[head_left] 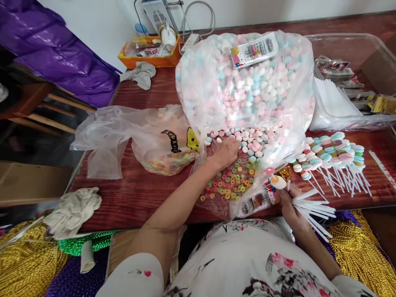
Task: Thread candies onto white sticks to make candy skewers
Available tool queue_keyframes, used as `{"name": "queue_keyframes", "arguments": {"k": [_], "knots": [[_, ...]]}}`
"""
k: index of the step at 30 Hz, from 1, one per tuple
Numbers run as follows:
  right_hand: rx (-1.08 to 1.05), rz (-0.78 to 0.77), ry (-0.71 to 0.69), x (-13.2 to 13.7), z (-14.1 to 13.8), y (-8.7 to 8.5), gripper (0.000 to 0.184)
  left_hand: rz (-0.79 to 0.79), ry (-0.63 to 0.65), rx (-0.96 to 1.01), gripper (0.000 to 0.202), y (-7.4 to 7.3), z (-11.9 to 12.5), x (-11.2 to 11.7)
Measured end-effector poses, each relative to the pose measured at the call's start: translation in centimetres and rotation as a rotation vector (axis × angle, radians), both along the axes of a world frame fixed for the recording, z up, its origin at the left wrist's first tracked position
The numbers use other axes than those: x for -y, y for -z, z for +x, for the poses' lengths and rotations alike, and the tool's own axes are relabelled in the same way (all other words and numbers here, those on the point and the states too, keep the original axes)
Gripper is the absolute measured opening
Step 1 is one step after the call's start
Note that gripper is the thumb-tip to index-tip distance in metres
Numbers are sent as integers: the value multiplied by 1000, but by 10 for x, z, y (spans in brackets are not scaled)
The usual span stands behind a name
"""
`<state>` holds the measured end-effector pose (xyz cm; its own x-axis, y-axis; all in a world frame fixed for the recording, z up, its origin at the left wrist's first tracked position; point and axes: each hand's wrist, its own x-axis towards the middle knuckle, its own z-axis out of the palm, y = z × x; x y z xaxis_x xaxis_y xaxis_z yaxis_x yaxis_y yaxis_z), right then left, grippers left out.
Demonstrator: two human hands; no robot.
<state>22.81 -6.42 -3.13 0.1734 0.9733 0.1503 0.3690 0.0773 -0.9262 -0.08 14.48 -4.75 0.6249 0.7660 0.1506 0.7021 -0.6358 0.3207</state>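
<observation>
My left hand (227,153) reaches into a big clear plastic bag (198,78), its fingers bent and close together at the edge of the pink, white and blue round candies (255,144). What the fingertips touch is hidden. Small coloured ring candies (236,181) lie in the bag's mouth just below it. My right hand (289,206) is closed around a bunch of white lollipop sticks (312,208) near the table's front edge. At the top of one stick are a pink ring and a white and orange candy (277,182).
Finished candy sticks (335,154) lie in a pile on the right. A clear bin (343,121) holds white sheets and packets. To the left are a tied bag of ring candies (167,152), a crumpled cloth (74,210) and an orange tray (148,62).
</observation>
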Motion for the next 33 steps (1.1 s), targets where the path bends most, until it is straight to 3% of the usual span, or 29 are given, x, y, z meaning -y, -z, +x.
{"name": "queue_keyframes", "arguments": {"k": [3,6,11,15,20,27,30,33], "knots": [[0,60,17,-8,-9,-7,27,-56,-13,115,31,-3,-1,-3],[-4,57,-27,-11,-15,-14,31,-184,-142,426,24,-16,-5,13],[-15,-17,-162,-9,-21,-12,25,-516,-320,1037,41,-44,-6,75],[-28,13,-261,-8,-26,0,14,-550,-389,1289,31,-45,2,115],[10,86,-252,-6,-29,4,17,-275,-387,1258,28,-38,2,127],[99,46,-272,-3,-31,-9,15,244,-263,827,24,-48,-10,133],[102,34,-284,-2,-30,-10,14,339,-173,708,25,-46,-15,135],[39,-21,-265,0,-32,-8,11,344,-161,699,22,-43,-16,137]]}}
